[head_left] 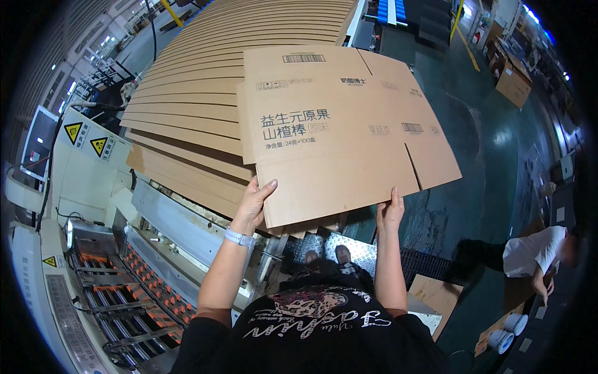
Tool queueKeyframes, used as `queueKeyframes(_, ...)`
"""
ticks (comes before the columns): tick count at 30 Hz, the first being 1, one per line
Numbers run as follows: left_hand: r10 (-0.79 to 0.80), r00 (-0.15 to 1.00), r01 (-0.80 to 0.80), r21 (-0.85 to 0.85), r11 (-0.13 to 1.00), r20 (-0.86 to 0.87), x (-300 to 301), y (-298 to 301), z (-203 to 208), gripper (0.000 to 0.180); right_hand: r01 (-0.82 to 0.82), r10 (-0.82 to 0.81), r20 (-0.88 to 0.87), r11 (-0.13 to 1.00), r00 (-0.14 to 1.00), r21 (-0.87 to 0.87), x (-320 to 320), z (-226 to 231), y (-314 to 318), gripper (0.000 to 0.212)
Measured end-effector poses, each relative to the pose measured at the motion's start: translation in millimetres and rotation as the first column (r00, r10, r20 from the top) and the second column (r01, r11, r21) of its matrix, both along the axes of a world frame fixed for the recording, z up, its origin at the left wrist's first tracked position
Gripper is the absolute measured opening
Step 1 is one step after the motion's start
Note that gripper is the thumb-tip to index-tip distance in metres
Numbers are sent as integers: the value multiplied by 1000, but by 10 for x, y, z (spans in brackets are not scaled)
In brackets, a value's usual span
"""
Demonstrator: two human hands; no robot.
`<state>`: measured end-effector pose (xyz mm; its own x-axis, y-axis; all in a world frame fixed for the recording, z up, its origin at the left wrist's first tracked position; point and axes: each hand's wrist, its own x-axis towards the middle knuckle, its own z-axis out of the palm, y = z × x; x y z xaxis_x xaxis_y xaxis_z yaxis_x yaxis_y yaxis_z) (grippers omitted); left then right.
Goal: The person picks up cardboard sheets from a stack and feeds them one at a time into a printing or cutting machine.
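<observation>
A flat printed cardboard box blank (349, 137), brown with slots cut between its flaps, is held up in front of me. My left hand (255, 202) grips its lower left edge, the thumb lying on the printed face. My right hand (391, 209) holds the bottom edge farther right, with the fingertips at the board's rim. Most fingers of both hands are hidden behind the board. Behind and to the left of it, a long overlapping row of flat cardboard sheets (187, 93) fans away from me.
On my left stands a machine with rollers (134, 318) and a white panel bearing yellow warning signs (93, 140). A person in a white shirt (529, 252) is at the far right. White spools (507, 333) and cardboard pieces (436, 296) lie at the lower right. An open carton (514, 81) is farther back.
</observation>
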<state>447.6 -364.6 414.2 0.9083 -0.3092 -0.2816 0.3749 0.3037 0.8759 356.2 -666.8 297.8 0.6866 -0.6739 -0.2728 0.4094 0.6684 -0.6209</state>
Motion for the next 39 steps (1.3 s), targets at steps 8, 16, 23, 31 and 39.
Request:
queueKeyframes(8, 83, 996, -84, 14, 996, 21, -27, -50, -335, 37, -19, 21, 129, 1000, 991, -13, 5, 144, -144, 35)
queueKeyframes(16, -644, 511, -612, 767, 192, 569, 395, -693, 262, 60, -163, 163, 14, 986, 987, 18, -67, -74, -159, 31)
queueKeyframes(23, -600, 755, -389, 917, -84, 266, 1588, -576, -153, 64, -195, 191, -99, 980, 977, -38, -97, 8, -94, 26)
queueKeyframes(31, -852, 376, -373, 901, 222, 365, 974, -854, -283, 61, -183, 184, -83, 983, 979, 20, -117, -50, -240, 27)
queueKeyframes(39, -152, 784, -585, 799, 142, 601, -109, -127, -509, 68, -304, 271, 142, 893, 952, 331, -34, -25, -190, 42)
